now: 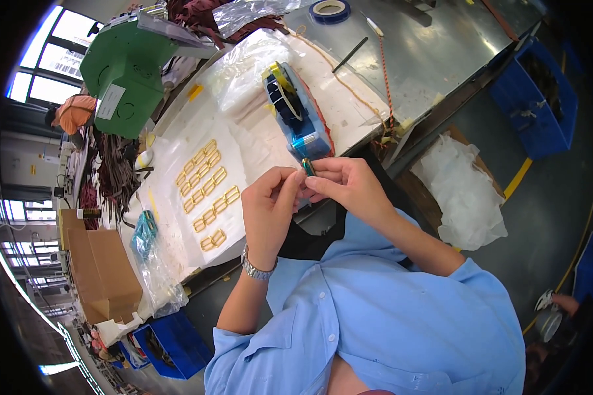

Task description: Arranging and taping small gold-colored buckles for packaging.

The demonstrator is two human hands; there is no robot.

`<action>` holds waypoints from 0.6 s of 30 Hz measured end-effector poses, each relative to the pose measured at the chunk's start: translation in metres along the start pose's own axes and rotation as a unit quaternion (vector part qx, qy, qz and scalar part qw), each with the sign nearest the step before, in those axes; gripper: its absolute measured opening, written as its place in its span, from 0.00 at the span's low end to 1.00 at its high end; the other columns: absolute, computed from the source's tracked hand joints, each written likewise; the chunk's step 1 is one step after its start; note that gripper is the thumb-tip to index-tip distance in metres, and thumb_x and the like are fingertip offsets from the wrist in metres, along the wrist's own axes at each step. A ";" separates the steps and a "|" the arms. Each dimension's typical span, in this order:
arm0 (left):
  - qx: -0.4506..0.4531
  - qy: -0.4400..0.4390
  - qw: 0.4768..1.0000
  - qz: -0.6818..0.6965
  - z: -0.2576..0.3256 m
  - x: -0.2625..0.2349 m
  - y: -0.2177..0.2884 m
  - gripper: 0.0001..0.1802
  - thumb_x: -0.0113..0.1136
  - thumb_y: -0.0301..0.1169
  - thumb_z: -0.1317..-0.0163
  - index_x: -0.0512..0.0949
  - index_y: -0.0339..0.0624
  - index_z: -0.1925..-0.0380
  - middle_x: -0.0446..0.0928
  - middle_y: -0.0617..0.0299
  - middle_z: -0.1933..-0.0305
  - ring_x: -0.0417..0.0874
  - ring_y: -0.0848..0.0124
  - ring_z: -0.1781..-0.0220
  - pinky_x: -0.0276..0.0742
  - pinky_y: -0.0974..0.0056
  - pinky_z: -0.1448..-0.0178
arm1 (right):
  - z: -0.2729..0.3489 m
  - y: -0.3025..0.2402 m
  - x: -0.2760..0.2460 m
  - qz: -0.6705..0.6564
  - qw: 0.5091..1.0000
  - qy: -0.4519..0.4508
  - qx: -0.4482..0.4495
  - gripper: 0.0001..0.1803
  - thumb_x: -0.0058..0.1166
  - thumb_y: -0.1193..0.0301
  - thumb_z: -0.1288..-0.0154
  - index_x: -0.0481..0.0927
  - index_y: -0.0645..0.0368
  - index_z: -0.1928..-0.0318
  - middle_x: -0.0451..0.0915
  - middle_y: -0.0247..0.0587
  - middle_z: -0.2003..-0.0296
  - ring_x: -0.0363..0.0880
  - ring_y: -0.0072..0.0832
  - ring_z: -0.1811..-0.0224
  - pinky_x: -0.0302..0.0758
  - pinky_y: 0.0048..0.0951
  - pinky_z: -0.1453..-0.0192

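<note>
My left hand [269, 201] and my right hand [352, 187] meet in front of my chest at the table's near edge, fingertips almost touching. My right thumb and fingers pinch a small shiny piece [308, 167], teal-green with a hint of gold. My left fingers are closed beside it; whatever they grip is hidden. Just beyond the hands stands a tape dispenser [319, 128] with a strip of shiny blue film [303, 142] at its near end. To the left, several gold rectangular slider buckles [205, 189] lie in rows on white paper [234, 155].
A green machine [128, 79] stands at the far left, a person [77, 115] beyond it. A clear bag [157, 253] hangs at the table edge near a cardboard box [102, 270]. A tape roll [329, 11] lies on the metal table. Blue bins [540, 99] stand on both sides.
</note>
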State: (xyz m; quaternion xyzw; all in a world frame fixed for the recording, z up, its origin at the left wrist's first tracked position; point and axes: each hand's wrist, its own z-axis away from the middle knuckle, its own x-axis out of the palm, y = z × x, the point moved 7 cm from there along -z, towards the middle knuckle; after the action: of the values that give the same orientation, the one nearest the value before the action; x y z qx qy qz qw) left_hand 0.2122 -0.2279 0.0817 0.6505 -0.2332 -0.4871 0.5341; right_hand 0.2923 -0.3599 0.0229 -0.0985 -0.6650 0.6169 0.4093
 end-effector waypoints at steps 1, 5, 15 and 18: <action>0.000 -0.001 1.000 0.001 0.005 0.001 -0.003 0.08 0.67 0.28 0.23 0.86 0.33 0.61 0.83 0.65 0.71 0.80 0.79 0.72 0.76 0.72 0.68 | 0.001 -0.001 0.002 -0.024 1.000 0.000 0.008 0.18 0.65 0.71 0.22 0.85 0.73 0.40 0.93 0.43 0.57 0.90 0.20 0.56 0.88 0.24 0.50; 0.253 0.094 0.952 -0.146 0.028 0.003 0.018 0.08 0.73 0.18 0.36 0.86 0.36 0.58 0.85 0.55 0.64 0.87 0.68 0.68 0.81 0.66 0.67 | 0.001 0.002 0.002 -0.021 1.000 -0.003 0.002 0.18 0.64 0.71 0.21 0.84 0.74 0.40 0.93 0.45 0.55 0.90 0.20 0.55 0.88 0.25 0.49; 0.343 0.167 0.906 -0.182 0.032 0.020 0.006 0.11 0.73 0.15 0.38 0.83 0.35 0.57 0.81 0.56 0.65 0.80 0.68 0.72 0.74 0.66 0.71 | 0.003 0.002 0.005 -0.001 0.999 0.027 -0.023 0.17 0.66 0.69 0.22 0.86 0.72 0.44 0.93 0.41 0.57 0.88 0.18 0.57 0.84 0.21 0.52; 0.340 0.171 0.909 -0.169 0.031 0.018 0.007 0.15 0.73 0.16 0.39 0.84 0.36 0.53 0.81 0.56 0.66 0.80 0.67 0.72 0.75 0.65 0.70 | 0.004 0.002 0.007 -0.044 0.999 0.027 -0.012 0.16 0.65 0.69 0.22 0.87 0.71 0.45 0.93 0.42 0.57 0.88 0.18 0.57 0.82 0.21 0.53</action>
State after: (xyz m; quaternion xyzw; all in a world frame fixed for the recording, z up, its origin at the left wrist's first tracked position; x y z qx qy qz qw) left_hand 0.1942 -0.2596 0.0827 0.8957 -0.1760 -0.3426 0.2222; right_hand 0.2839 -0.3578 0.0244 -0.0909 -0.6646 0.5872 0.4530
